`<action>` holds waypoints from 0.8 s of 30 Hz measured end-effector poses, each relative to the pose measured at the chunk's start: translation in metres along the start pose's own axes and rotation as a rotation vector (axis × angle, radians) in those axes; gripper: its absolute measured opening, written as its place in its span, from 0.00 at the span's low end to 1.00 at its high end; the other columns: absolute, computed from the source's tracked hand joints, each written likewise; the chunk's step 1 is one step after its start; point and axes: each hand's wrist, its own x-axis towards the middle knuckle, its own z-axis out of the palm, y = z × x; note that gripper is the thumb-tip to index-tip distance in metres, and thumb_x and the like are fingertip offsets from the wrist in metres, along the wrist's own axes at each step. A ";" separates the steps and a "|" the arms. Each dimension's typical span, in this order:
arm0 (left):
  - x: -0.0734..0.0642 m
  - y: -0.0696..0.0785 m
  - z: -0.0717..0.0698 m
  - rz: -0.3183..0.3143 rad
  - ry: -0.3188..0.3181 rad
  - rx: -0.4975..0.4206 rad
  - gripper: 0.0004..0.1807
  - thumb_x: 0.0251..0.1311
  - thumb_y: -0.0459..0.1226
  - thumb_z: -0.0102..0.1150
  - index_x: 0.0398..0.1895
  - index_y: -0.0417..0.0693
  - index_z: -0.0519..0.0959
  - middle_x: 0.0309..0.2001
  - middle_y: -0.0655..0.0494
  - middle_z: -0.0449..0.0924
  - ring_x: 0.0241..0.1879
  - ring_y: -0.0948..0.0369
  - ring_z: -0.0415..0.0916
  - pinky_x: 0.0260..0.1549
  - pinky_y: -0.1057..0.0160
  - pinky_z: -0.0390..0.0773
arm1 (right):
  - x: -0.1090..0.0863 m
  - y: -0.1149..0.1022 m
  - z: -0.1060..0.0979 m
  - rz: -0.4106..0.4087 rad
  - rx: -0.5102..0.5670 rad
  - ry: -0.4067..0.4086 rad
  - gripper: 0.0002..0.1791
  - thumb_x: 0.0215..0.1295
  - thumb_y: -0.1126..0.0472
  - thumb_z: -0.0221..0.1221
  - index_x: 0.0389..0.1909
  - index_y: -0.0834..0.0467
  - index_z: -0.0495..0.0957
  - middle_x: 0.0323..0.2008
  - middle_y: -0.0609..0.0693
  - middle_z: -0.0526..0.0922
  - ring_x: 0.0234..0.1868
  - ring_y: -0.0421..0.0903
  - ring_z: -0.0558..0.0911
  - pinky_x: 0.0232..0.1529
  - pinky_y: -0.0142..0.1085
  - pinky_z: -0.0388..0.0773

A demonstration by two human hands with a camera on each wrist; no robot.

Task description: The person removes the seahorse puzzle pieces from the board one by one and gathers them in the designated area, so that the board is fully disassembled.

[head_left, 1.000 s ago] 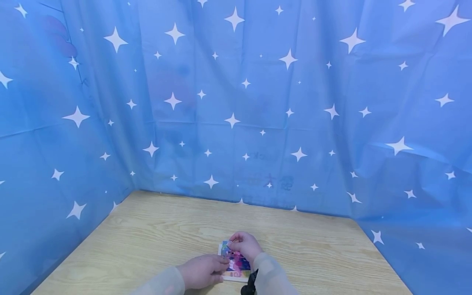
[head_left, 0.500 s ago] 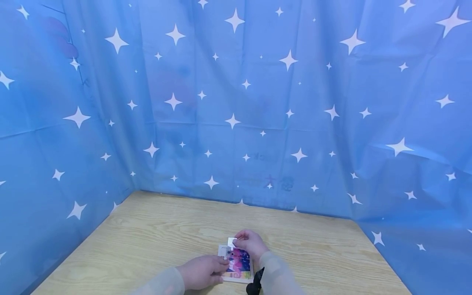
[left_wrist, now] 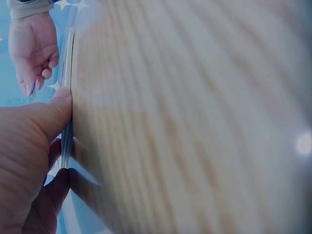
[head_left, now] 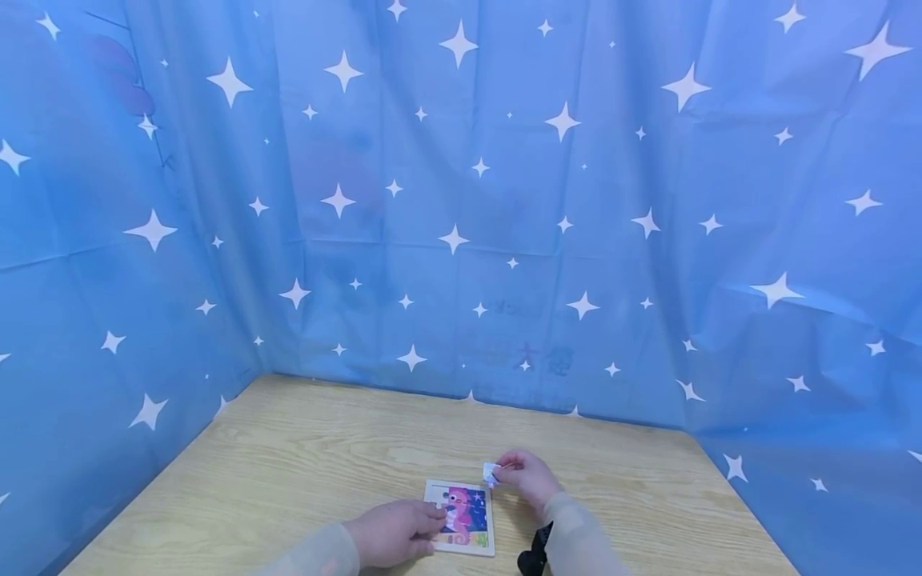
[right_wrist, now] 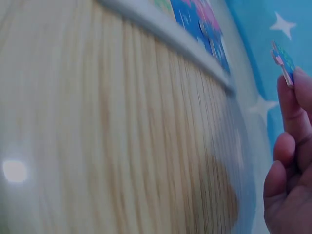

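On the wooden table lies a jigsaw board (head_left: 487, 520) with a white frame, showing a pink seahorse on dark blue; its upper left part looks bare and pale. My left hand (head_left: 396, 530) rests at the board's left edge, fingers reaching over the picture. In the left wrist view, the thumb (left_wrist: 61, 105) and fingertips touch the board's edge at separate spots. Just beyond the upper right corner, my right hand (head_left: 531, 480) pinches a small puzzle piece (head_left: 491, 474) between thumb and fingers. The right wrist view shows this piece (right_wrist: 284, 61) edge-on, blue and green, raised off the table.
The wooden tabletop (head_left: 346, 448) spreads around the board. A blue curtain (head_left: 461, 200) with white stars hangs along its back and sides. A black device (head_left: 535, 552) is strapped at my right wrist.
My right hand has lifted the puzzle piece from the board's upper part and carried it right, uncovering a pale area. The left hand has stayed at the left edge.
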 end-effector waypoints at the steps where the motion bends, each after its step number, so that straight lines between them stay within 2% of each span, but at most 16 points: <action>1: 0.000 0.000 0.000 -0.003 0.000 0.000 0.24 0.66 0.47 0.55 0.63 0.52 0.74 0.62 0.60 0.73 0.62 0.61 0.69 0.58 0.58 0.71 | 0.000 0.002 -0.003 -0.002 -0.003 0.011 0.11 0.59 0.60 0.65 0.37 0.62 0.77 0.34 0.50 0.79 0.36 0.47 0.75 0.38 0.38 0.70; 11: -0.002 0.002 -0.001 -0.017 -0.008 -0.022 0.24 0.66 0.47 0.55 0.63 0.51 0.74 0.62 0.60 0.74 0.62 0.61 0.69 0.58 0.59 0.71 | -0.001 0.023 -0.032 0.020 -0.010 0.062 0.09 0.56 0.64 0.66 0.33 0.63 0.76 0.31 0.50 0.78 0.33 0.47 0.72 0.35 0.36 0.67; 19: -0.001 0.001 -0.001 -0.021 -0.015 -0.030 0.24 0.66 0.48 0.54 0.63 0.52 0.74 0.62 0.61 0.73 0.62 0.61 0.69 0.58 0.59 0.71 | -0.009 0.029 -0.049 0.012 -0.021 0.091 0.08 0.57 0.67 0.65 0.33 0.66 0.75 0.28 0.51 0.77 0.30 0.46 0.72 0.33 0.37 0.68; 24: 0.000 -0.001 0.001 -0.011 -0.015 -0.027 0.24 0.66 0.48 0.54 0.63 0.52 0.74 0.62 0.61 0.73 0.62 0.61 0.69 0.57 0.59 0.72 | -0.013 0.035 -0.058 0.042 -0.053 0.102 0.07 0.57 0.68 0.64 0.33 0.66 0.75 0.29 0.51 0.76 0.31 0.46 0.72 0.33 0.37 0.68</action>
